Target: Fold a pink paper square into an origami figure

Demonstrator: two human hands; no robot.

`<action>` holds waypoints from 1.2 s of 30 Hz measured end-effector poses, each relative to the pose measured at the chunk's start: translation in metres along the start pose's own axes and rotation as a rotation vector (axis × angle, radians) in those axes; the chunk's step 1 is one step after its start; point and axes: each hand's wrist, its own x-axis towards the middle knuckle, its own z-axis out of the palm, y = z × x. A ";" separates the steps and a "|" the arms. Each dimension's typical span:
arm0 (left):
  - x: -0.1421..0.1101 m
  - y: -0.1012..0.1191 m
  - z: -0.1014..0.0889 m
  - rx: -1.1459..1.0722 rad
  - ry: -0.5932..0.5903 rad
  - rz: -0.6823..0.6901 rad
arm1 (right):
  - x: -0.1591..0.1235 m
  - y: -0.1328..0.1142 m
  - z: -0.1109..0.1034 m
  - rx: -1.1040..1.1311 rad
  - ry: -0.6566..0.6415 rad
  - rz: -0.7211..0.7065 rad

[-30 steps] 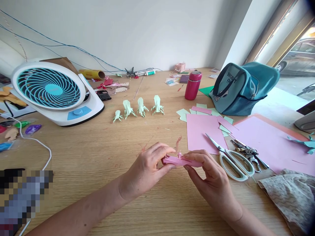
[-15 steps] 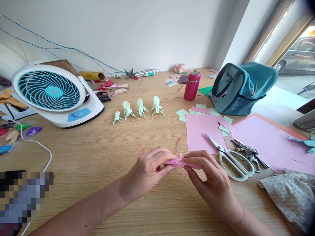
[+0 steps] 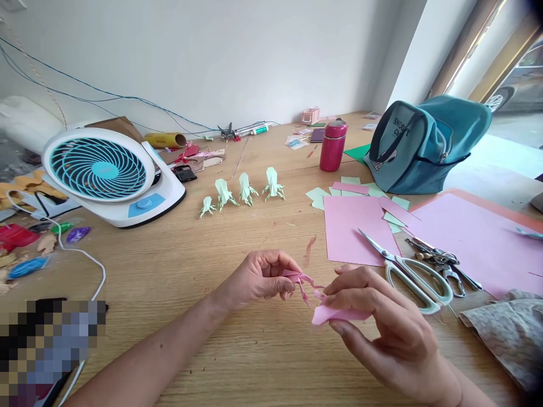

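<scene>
My left hand [image 3: 265,277] pinches a small pink folded-paper piece with thin legs [image 3: 299,277] between thumb and fingers. Just to its right and a little nearer me, my right hand [image 3: 386,328] grips a flatter, wider pink folded-paper piece [image 3: 324,315] by thumb and fingertips. A narrow bit of pink paper shows at the right fingertips; whether it belongs to the wider piece I cannot tell. Both pieces are held above the wooden table [image 3: 237,350]. Beyond the hands, several pale green origami figures with legs [image 3: 246,189] stand in a row.
White-handled scissors [image 3: 418,282] and a bunch of keys [image 3: 441,260] lie right, beside pink paper sheets [image 3: 356,229] and green scraps. Farther back are a red flask [image 3: 333,147] and a teal bag [image 3: 428,150]. A fan [image 3: 106,175] stands left, its white cable [image 3: 99,271] on the table.
My hands have moved apart, and the pink paper now shows as two separate pieces, one in each hand. The right hand has come lower and nearer. The camera view has shifted slightly.
</scene>
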 end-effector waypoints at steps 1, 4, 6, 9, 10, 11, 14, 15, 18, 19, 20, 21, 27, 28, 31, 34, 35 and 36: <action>0.000 -0.001 -0.001 -0.010 -0.010 0.001 | 0.001 -0.002 0.000 0.002 -0.022 -0.016; 0.001 -0.004 -0.004 -0.024 -0.009 0.000 | 0.004 -0.009 0.000 0.005 -0.109 -0.063; 0.001 -0.005 -0.004 -0.032 -0.007 -0.009 | 0.007 -0.013 0.000 0.009 -0.154 -0.102; 0.000 -0.005 -0.002 -0.032 -0.023 -0.024 | 0.009 -0.017 0.000 0.001 -0.208 -0.118; 0.000 -0.005 -0.002 -0.027 -0.028 -0.025 | 0.009 -0.018 0.000 -0.007 -0.229 -0.114; 0.000 -0.005 -0.001 -0.020 -0.032 -0.025 | 0.009 -0.019 0.000 -0.015 -0.253 -0.110; 0.000 -0.006 0.000 0.010 -0.043 -0.017 | 0.008 -0.019 -0.001 -0.042 -0.285 -0.127; -0.001 -0.006 0.000 0.019 -0.046 -0.019 | 0.008 -0.019 0.000 -0.052 -0.292 -0.130; -0.002 -0.006 0.000 0.032 -0.061 -0.029 | 0.009 -0.020 0.002 -0.068 -0.297 -0.127; -0.002 -0.006 0.000 0.033 -0.064 -0.029 | 0.009 -0.020 0.002 -0.068 -0.298 -0.123; -0.002 -0.006 0.000 0.033 -0.066 -0.027 | 0.010 -0.021 0.003 -0.067 -0.296 -0.124; -0.003 -0.006 0.000 0.032 -0.066 -0.024 | 0.011 -0.021 0.004 -0.069 -0.297 -0.125; -0.003 -0.008 0.000 0.010 -0.056 -0.051 | 0.009 -0.020 0.006 -0.089 -0.292 -0.134; -0.003 -0.009 0.001 -0.006 -0.056 -0.057 | 0.009 -0.020 0.006 -0.093 -0.291 -0.133; -0.003 -0.011 0.001 -0.062 -0.048 -0.089 | 0.007 -0.019 0.005 -0.108 -0.285 -0.137; -0.004 -0.011 0.003 -0.103 -0.030 -0.144 | 0.007 -0.019 0.006 -0.120 -0.283 -0.139; -0.005 -0.011 0.003 -0.112 -0.026 -0.158 | 0.008 -0.020 0.005 -0.123 -0.282 -0.143; -0.005 -0.011 0.004 -0.118 -0.025 -0.168 | 0.008 -0.020 0.005 -0.126 -0.282 -0.145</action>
